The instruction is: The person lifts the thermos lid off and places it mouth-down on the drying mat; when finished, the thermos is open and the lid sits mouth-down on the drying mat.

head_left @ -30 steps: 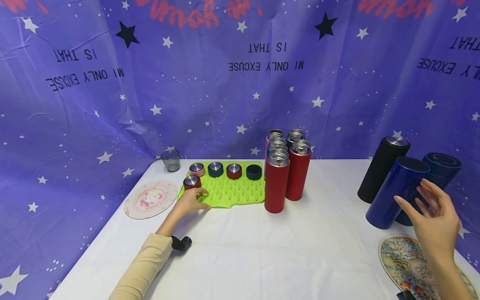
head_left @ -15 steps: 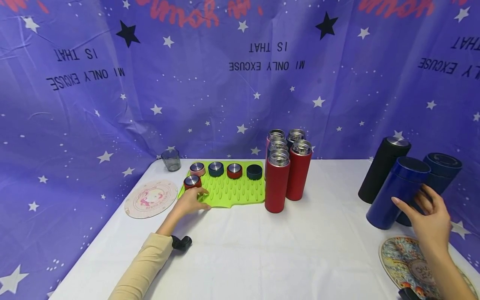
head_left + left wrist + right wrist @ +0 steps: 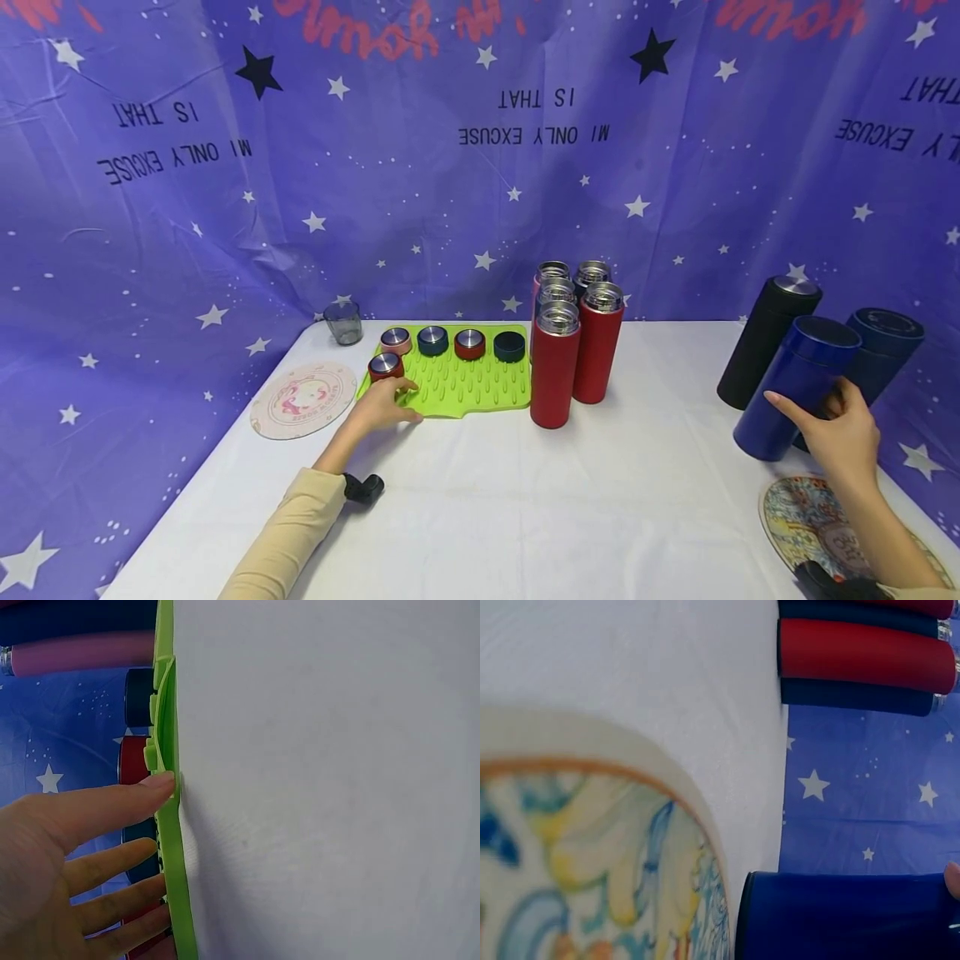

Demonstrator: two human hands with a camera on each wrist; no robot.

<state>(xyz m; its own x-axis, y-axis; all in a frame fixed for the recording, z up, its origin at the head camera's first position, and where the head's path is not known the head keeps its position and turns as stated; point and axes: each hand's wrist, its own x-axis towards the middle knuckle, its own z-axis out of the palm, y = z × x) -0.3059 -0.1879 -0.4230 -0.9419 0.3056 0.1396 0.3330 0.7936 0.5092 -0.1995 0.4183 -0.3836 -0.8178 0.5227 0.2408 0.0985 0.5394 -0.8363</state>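
Note:
My left hand rests with loosely spread fingers at the front-left edge of a green ribbed mat. Its thumb touches the mat's edge in the left wrist view. Just behind the hand is a dark red lid, and several more lids line the mat's back. At the right, my right hand holds a glossy blue thermos flask, thumb across its front and fingers round its right side. The flask stands on the table; in the right wrist view only a fingertip shows against it.
Several lidless flasks stand grouped right of the mat. A black flask and a navy flask flank the blue one. A patterned round mat lies under the right forearm; a pink round mat and a glass are left.
My right hand has moved left and closed in around the blue flask, its thumb sliding across the front. The flask has stayed in place. The left hand has not moved.

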